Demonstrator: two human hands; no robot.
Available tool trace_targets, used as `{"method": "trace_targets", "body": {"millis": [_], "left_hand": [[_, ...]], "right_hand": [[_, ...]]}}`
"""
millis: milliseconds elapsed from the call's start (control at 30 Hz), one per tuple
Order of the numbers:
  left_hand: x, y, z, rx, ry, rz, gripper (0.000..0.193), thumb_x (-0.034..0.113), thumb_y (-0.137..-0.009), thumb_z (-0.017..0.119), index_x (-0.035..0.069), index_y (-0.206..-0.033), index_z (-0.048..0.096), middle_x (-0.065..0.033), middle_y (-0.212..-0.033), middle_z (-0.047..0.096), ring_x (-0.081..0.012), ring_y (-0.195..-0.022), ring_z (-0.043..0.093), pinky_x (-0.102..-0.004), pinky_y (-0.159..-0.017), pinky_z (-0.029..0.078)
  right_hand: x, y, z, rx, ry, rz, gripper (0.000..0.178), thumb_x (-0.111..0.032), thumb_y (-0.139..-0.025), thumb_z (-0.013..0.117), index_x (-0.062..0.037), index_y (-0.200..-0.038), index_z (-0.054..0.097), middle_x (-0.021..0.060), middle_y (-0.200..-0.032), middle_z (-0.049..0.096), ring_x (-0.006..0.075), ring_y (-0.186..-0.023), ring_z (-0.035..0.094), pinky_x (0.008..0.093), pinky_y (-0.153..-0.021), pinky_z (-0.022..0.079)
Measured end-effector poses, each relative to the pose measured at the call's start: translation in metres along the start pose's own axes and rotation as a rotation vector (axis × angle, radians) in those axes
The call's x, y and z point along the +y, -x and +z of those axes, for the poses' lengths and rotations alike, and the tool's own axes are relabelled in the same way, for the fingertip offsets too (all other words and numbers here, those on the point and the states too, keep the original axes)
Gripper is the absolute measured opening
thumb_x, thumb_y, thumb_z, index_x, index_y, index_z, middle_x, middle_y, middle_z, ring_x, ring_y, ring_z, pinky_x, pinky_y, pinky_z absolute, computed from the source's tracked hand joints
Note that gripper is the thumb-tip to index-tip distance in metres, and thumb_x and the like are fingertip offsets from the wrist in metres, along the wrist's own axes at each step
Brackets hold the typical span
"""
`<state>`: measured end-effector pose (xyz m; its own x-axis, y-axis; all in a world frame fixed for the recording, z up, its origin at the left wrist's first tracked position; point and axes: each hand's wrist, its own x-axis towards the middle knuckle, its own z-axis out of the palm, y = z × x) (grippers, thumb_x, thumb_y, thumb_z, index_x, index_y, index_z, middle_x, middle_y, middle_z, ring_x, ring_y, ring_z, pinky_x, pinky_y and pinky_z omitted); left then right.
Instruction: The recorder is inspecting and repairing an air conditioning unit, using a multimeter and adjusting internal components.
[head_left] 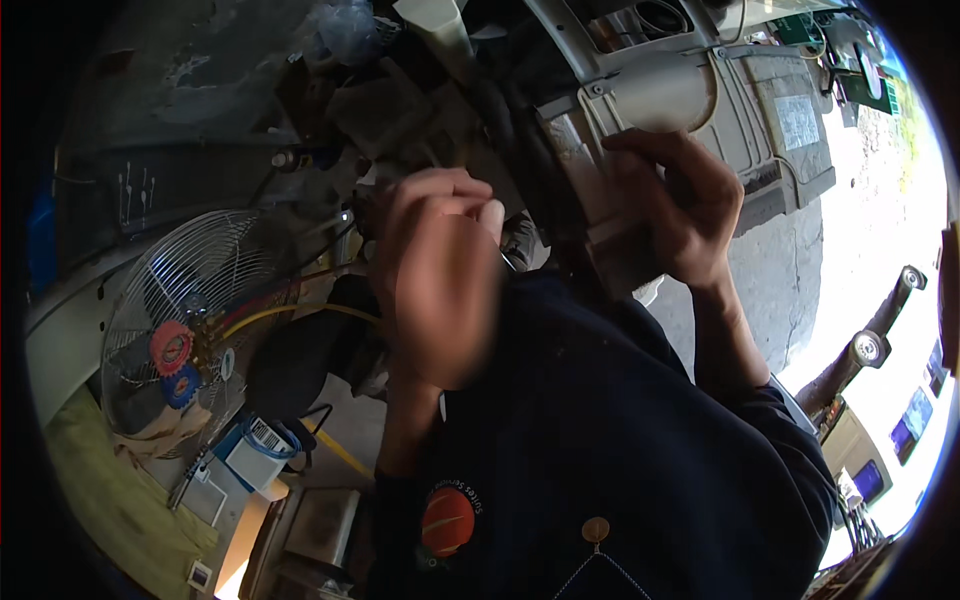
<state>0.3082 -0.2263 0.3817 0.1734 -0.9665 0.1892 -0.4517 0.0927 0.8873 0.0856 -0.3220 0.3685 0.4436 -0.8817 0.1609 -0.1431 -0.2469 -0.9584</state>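
My left hand (445, 270) is raised at the centre, partly smeared by motion. Its fingers are curled in; whatever they hold, if anything, is hidden. My right hand (690, 205) is up over the near edge of a pale appliance body (665, 90) with cables running across it. The index finger stretches toward that edge and the thumb, blurred, stands apart from it. I see nothing between them. Whether the finger touches the appliance I cannot tell.
At left a round wire fan guard (215, 260) stands behind a red gauge (172, 347) and a blue gauge (181, 386). A yellow hose (290, 308) runs from them toward my left arm. A blue-and-white box (262, 455) sits below. Grey ground (775, 270) lies at right.
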Motion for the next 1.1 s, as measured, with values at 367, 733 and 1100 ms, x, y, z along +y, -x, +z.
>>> {"method": "trace_targets", "body": {"millis": [367, 733, 1100], "left_hand": [[-0.013, 0.105, 0.054, -0.229, 0.516, -0.551, 0.005, 0.003, -0.096, 0.066, 0.003, -0.097, 0.061, -0.0034, -0.092, 0.062, -0.0148, -0.077, 0.053, -0.0304, -0.071, 0.046], [-0.023, 0.102, 0.066, -0.259, 0.375, -0.289, 0.024, 0.01, -0.087, 0.082, 0.004, -0.095, 0.061, -0.0024, -0.083, 0.058, -0.0152, -0.073, 0.053, -0.0317, -0.071, 0.046], [-0.017, 0.11, 0.078, -0.136, 0.143, -0.157, 0.043, 0.015, -0.083, 0.088, 0.004, -0.112, 0.057, -0.0077, -0.098, 0.059, -0.0198, -0.085, 0.055, -0.0346, -0.081, 0.047]], "right_hand": [[0.001, 0.048, -0.052, 0.35, 0.554, -0.169, 0.015, -0.004, -0.093, 0.072, -0.0043, -0.106, 0.077, 0.0042, -0.09, 0.073, 0.0124, -0.072, 0.059, 0.0249, -0.068, 0.048], [0.036, 0.05, -0.056, 0.513, 0.735, -0.26, 0.011, -0.008, -0.089, 0.072, -0.0054, -0.099, 0.076, 0.0052, -0.086, 0.069, 0.0167, -0.069, 0.056, 0.0291, -0.064, 0.046], [0.035, 0.054, -0.058, 0.533, 0.758, -0.315, 0.011, -0.006, -0.088, 0.072, -0.0052, -0.098, 0.075, 0.0049, -0.083, 0.066, 0.0184, -0.069, 0.054, 0.0292, -0.064, 0.045]]}}
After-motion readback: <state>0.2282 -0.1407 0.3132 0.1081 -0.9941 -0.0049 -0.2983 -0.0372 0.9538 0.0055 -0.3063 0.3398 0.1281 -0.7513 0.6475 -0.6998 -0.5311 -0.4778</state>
